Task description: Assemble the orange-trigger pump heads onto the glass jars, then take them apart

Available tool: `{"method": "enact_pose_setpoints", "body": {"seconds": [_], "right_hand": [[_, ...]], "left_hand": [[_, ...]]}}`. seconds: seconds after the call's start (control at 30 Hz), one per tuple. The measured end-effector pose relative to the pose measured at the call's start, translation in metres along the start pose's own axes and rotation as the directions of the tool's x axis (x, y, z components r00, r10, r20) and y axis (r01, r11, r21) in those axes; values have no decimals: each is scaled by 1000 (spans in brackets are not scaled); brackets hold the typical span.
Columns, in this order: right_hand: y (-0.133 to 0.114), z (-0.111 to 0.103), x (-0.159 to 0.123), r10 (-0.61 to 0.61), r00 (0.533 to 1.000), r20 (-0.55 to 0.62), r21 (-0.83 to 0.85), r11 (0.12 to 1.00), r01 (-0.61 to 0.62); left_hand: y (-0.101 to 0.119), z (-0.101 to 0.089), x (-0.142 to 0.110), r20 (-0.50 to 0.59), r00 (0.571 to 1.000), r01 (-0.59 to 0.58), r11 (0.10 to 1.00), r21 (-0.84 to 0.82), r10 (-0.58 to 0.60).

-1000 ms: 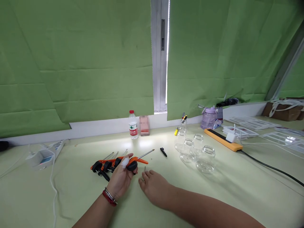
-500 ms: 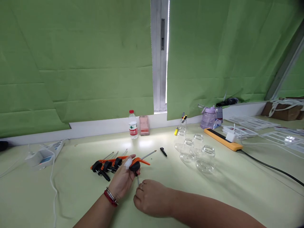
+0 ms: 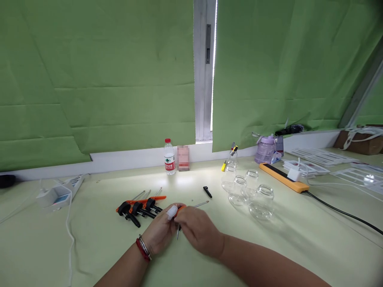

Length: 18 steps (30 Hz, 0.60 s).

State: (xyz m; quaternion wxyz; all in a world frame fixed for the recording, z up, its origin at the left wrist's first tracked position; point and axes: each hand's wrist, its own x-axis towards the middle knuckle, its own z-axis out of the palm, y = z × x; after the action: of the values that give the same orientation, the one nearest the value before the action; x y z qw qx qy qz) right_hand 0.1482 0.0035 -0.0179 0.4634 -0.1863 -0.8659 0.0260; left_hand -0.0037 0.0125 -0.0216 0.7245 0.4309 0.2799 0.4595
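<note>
My left hand (image 3: 158, 235), with white tape on its thumb, is closed around an orange-and-black lever piece (image 3: 180, 209) with metal rods. One thin rod (image 3: 201, 204) sticks out to the right past my fingers; another rod (image 3: 178, 233) points down below them. My right hand (image 3: 201, 232) is closed over the top of the piece, its fingertips at the orange part, hiding most of it. Left of my hands, several similar black-and-orange lever pieces (image 3: 137, 208) lie in a row. A short black stick-like part (image 3: 207, 191) rests to the upper right.
Several clear glass jars (image 3: 261, 203) stand on the right, with a yellow-handled tool (image 3: 224, 166) near them. A water bottle (image 3: 169, 157) and a pink box (image 3: 183, 158) stand by the wall. Farther right are an orange power strip (image 3: 283, 177) and a purple jug (image 3: 265, 150). A white cable (image 3: 69, 231) runs down the left.
My right hand has moved up from the lower rod to the top of the lever piece and now covers it. The lower rod's end is uncovered. The view has shifted slightly.
</note>
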Motion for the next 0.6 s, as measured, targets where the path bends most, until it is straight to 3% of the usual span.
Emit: {"method": "enact_pose_setpoints", "body": {"seconds": [0.1, 0.2, 0.33, 0.6], "right_hand": [[4, -12, 6, 296, 941, -165, 160, 949, -270], [9, -17, 8, 456, 861, -224, 280, 877, -391], [15, -14, 8, 511, 837, -197, 312, 842, -441], [12, -13, 10, 481, 868, -124, 278, 857, -435]], "left_hand": [[-4, 2, 1, 63, 998, -1, 1000, 12, 0], [-5, 3, 0, 99, 994, 44, 999, 23, -46], [-6, 4, -1, 149, 986, 73, 997, 30, -77], [-9, 3, -1, 222, 972, 80, 997, 13, -81]]}}
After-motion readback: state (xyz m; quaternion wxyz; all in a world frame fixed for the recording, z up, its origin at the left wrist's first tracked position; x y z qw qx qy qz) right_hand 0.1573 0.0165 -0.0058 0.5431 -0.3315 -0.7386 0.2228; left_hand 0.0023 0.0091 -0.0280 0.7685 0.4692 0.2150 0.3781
